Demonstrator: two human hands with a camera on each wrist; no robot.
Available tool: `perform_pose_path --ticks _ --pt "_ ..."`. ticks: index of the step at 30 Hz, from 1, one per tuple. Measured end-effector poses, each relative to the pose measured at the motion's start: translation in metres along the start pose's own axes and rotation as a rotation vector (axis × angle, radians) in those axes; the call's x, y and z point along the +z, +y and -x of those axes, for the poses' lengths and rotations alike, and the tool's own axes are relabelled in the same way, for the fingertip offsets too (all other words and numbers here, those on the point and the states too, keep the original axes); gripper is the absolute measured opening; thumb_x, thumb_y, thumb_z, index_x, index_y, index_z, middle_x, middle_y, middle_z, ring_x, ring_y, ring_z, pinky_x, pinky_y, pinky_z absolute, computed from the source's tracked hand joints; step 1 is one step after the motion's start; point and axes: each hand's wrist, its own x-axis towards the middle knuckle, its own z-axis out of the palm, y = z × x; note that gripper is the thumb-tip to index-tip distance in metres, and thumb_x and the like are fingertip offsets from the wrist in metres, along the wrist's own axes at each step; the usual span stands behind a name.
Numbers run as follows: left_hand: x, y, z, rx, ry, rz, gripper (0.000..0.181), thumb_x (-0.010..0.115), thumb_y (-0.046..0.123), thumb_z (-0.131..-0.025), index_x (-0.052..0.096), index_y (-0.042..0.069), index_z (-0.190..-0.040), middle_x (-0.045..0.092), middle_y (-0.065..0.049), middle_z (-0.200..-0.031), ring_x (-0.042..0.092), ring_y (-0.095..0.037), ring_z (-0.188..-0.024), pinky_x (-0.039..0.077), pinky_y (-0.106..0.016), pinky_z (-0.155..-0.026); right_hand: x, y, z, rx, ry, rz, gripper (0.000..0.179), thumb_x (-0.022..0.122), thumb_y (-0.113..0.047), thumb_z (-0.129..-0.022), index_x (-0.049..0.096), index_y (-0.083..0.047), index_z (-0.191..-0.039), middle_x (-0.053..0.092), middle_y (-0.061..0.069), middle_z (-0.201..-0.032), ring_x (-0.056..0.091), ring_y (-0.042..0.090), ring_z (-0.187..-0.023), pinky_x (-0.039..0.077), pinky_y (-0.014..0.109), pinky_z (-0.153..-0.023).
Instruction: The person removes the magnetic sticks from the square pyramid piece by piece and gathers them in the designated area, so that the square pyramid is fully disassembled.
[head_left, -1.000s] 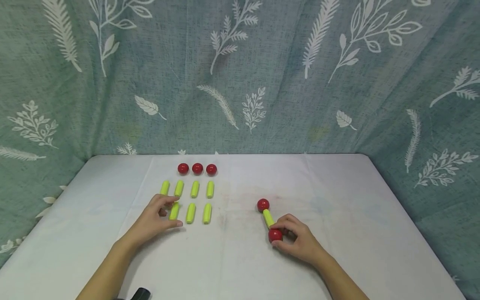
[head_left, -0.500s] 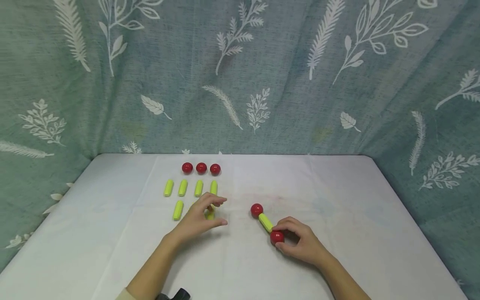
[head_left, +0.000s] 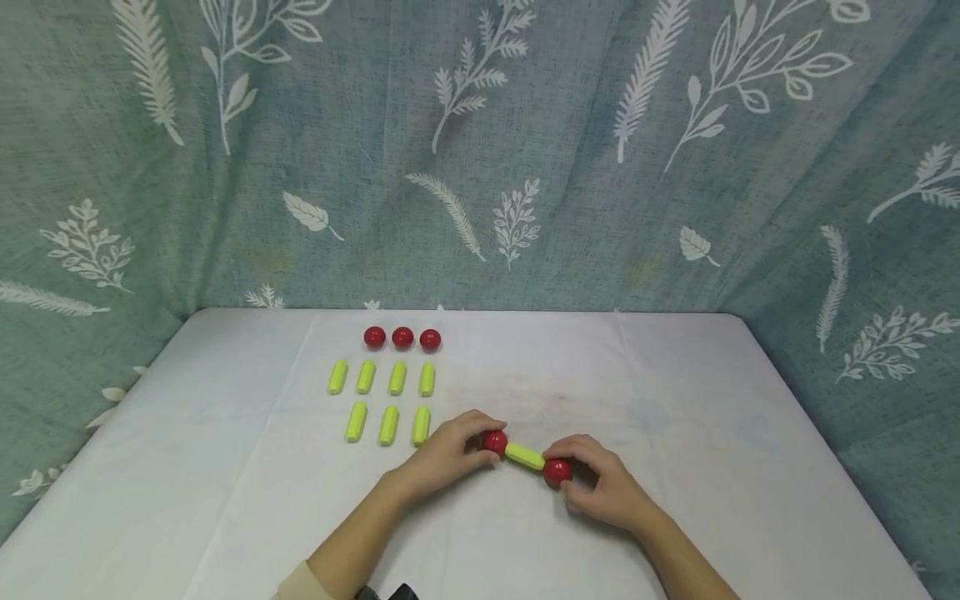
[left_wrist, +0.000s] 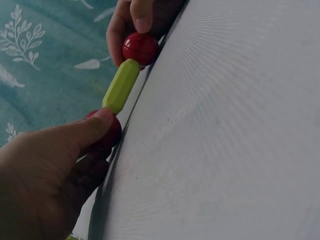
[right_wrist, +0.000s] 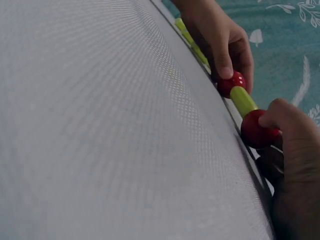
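Note:
A yellow-green faceted rod [head_left: 524,457] has a red ball at each end, the three pieces in one line on the white table. My left hand [head_left: 452,452] pinches the left red ball [head_left: 494,442] between thumb and fingers. The right red ball [head_left: 557,472] is held by my right hand [head_left: 604,483], its thumb in front and its fingers behind. In the left wrist view the rod [left_wrist: 121,86] meets both balls. From the right wrist the near ball [right_wrist: 259,129] shows under the right thumb.
Several loose yellow-green rods [head_left: 388,425] lie in two rows left of the hands. Behind them sit 3 red balls [head_left: 402,337] in a row. The white tabletop [head_left: 675,375] ends at a green leaf-patterned curtain [head_left: 570,167].
My left hand has come right from the loose rods and taken hold of the left ball. The joined piece has swung towards level, its left ball nearer me. The right hand keeps its ball.

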Motion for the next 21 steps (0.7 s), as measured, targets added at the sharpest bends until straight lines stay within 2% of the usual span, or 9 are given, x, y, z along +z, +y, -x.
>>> perform_pose_path --ticks 5,9,12,16,19,21 --pt "0.008 0.002 0.000 0.029 0.010 0.008 0.040 0.077 0.026 -0.079 0.064 0.015 -0.115 0.061 0.009 -0.105 0.054 -0.008 -0.093 0.047 -0.024 -0.083 0.004 0.000 0.000 0.025 0.072 0.122 0.036 0.080 -0.008 -0.073 0.067 -0.013 -0.107 0.065 -0.002 -0.102 0.054 0.013 -0.095 0.048 0.023 -0.078" --pt "0.016 0.006 -0.001 0.070 0.016 -0.004 0.037 0.079 0.027 -0.076 0.065 0.015 -0.109 0.061 0.010 -0.100 0.054 -0.006 -0.090 0.047 -0.023 -0.081 0.006 -0.001 -0.002 0.048 0.098 0.164 0.029 0.080 -0.009 -0.073 0.070 -0.016 -0.099 0.065 -0.007 -0.095 0.052 0.010 -0.090 0.049 0.024 -0.072" --pt "0.019 0.007 -0.003 0.102 0.029 -0.025 0.034 0.080 0.026 -0.075 0.066 0.017 -0.105 0.061 0.010 -0.097 0.054 -0.005 -0.088 0.047 -0.022 -0.080 0.003 -0.017 -0.009 0.059 0.113 0.174 0.024 0.079 -0.003 -0.072 0.070 -0.010 -0.094 0.066 -0.001 -0.090 0.053 0.015 -0.086 0.048 0.022 -0.071" --pt "0.019 0.007 -0.002 0.136 0.039 -0.044 0.031 0.080 0.023 -0.075 0.067 0.016 -0.103 0.064 0.009 -0.095 0.055 -0.004 -0.086 0.048 -0.023 -0.079 0.004 -0.022 -0.011 0.048 0.124 0.171 0.024 0.078 0.004 -0.069 0.069 -0.004 -0.090 0.066 0.007 -0.086 0.053 0.021 -0.083 0.045 0.021 -0.070" --pt "0.018 0.008 -0.002 0.127 0.045 -0.047 0.031 0.081 0.021 -0.075 0.068 0.014 -0.103 0.065 0.008 -0.095 0.056 -0.004 -0.087 0.049 -0.023 -0.081 0.006 -0.005 -0.004 0.045 0.114 0.177 0.025 0.079 -0.001 -0.071 0.070 -0.009 -0.093 0.067 0.004 -0.089 0.053 0.019 -0.085 0.045 0.021 -0.072" --pt "0.017 0.007 -0.002 0.092 0.080 -0.032 0.032 0.081 0.021 -0.074 0.069 0.013 -0.103 0.065 0.008 -0.096 0.057 -0.004 -0.088 0.049 -0.023 -0.081 0.004 -0.001 -0.002 0.052 0.125 0.180 0.026 0.079 -0.003 -0.072 0.070 -0.012 -0.094 0.067 0.001 -0.091 0.053 0.016 -0.087 0.046 0.021 -0.072"
